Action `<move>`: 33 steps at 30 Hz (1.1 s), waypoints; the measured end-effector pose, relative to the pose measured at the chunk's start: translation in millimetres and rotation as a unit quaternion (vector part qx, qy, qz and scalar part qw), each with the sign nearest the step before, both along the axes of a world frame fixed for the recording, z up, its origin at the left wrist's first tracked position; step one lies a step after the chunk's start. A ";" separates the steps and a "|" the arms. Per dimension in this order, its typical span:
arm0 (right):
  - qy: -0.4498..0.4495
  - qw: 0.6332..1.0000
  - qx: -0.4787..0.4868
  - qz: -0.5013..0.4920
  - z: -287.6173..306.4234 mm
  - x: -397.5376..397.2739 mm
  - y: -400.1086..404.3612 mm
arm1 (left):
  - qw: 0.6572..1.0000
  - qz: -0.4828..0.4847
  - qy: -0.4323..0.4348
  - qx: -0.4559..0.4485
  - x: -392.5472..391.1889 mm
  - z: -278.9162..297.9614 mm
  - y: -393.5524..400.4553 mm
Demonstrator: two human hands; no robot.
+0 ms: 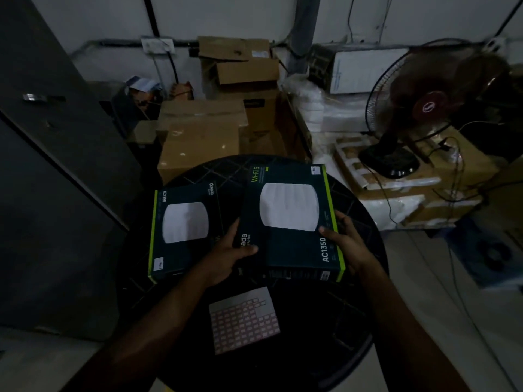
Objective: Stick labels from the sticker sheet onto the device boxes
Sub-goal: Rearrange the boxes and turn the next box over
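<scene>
Two dark device boxes with green edges and a white round device pictured on top sit over a round black table [365, 321]. The right box [291, 219] is held between both hands: my left hand [229, 256] grips its near left edge, and my right hand [343, 239] grips its right green edge. This box overlaps the left box [184, 230], which lies flat on the table. Each box shows a small white label at one corner. The sticker sheet [244, 319], white with rows of pinkish labels, lies on the table near me, below the boxes.
Brown cardboard cartons [198, 134] are stacked behind the table. A standing fan [430, 108] rests on packed boxes at the right, with cables trailing down. A dark cabinet [56, 165] stands at the left. The room is dim.
</scene>
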State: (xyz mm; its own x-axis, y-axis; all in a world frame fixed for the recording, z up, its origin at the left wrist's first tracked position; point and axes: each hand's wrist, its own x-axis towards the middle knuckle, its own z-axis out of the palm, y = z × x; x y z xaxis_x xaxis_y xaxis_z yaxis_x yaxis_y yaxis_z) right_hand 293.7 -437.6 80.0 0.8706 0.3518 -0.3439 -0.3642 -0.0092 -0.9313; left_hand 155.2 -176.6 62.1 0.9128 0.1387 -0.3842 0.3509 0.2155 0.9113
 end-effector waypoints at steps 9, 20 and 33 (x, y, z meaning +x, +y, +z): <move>-0.087 0.975 -0.188 0.085 -28.8 96.3 -15.8 | 0.998 0.002 0.038 0.041 92.1 -46.4 -35.4; -0.302 0.850 -0.431 0.026 -59.5 52.8 35.5 | 0.958 0.008 0.068 0.279 57.8 -73.1 -6.8; -0.225 0.853 -0.305 0.358 -119.2 -56.9 214.7 | 0.878 0.151 0.244 0.384 -97.9 -125.3 158.3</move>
State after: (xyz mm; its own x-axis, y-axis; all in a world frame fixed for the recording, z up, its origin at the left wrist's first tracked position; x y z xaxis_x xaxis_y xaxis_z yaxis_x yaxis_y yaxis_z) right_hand 236.8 -222.9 -39.2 0.6002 0.7236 -0.3408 0.3313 -0.6127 -0.7175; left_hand 57.3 -18.3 -63.2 0.5428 0.7349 -0.4065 0.7723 -0.2467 0.5854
